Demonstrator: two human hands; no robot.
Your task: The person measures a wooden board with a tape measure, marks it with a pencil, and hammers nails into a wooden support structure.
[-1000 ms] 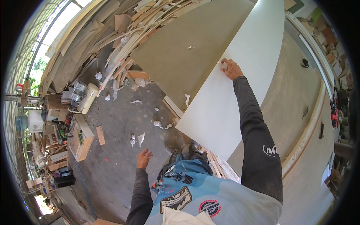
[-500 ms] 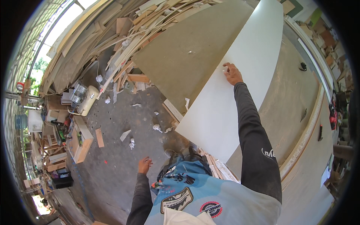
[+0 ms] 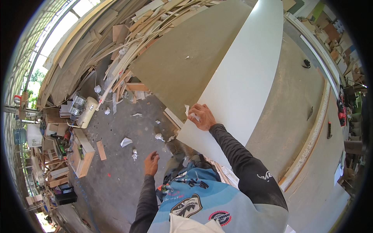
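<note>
A long white panel lies slantwise across a larger brown board. My right hand is on the panel's left edge close to its near corner, fingers bent and pinched around a small white scrap that looks like crumpled paper. Just beside the fingertips, a white strip sticks up at the brown board's edge. My left hand hangs over the floor at my left side, holding nothing, its fingers loosely curled and apart.
Crumpled paper bits and a wooden offcut litter the grey floor. A cream air compressor stands left, near a wooden box. Stacked wood strips fill the far left. A dark object lies on the right.
My right hand has slid along the panel's left edge toward me, down to near its corner. My left hand has risen slightly. The whole view has shifted a little.
</note>
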